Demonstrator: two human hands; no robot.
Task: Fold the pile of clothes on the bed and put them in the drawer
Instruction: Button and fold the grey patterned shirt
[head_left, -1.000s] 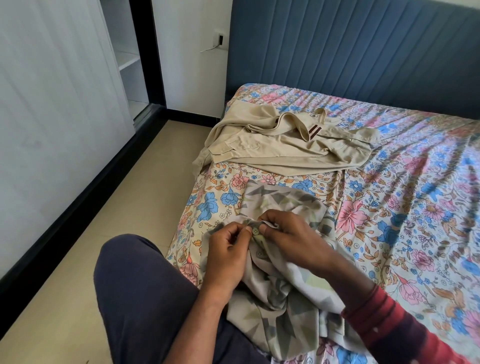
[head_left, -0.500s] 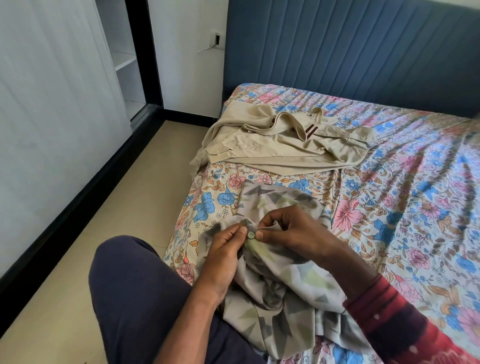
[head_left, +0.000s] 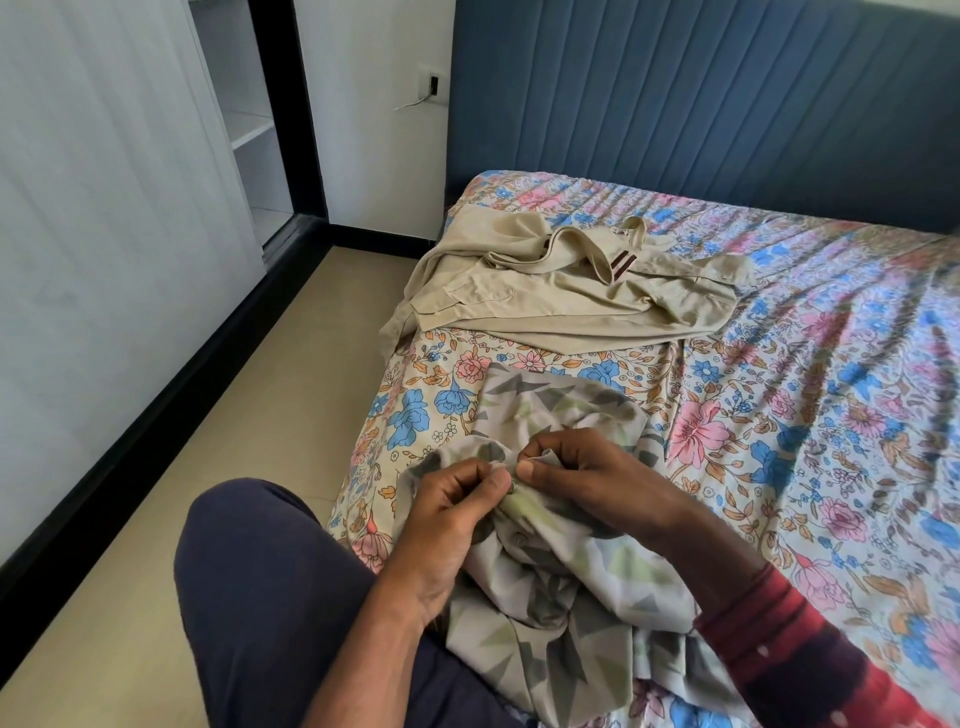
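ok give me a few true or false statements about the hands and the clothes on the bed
1. Both hands, left and right, pinch the patterned shirt. True.
2. The beige shirt is neatly folded. False: it lies rumpled and unfolded.
3. The beige shirt lies nearer the headboard than the patterned shirt. True.
4. The bedsheet is plain white. False: it is floral, with blue and pink flowers.

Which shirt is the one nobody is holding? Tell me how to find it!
Look at the bed with the flowery sheet, up near the blue headboard. The beige shirt lies there crumpled, close to the bed's left edge. It is plain tan with a small striped tag, unlike the grey-green patterned shirt nearer the person.
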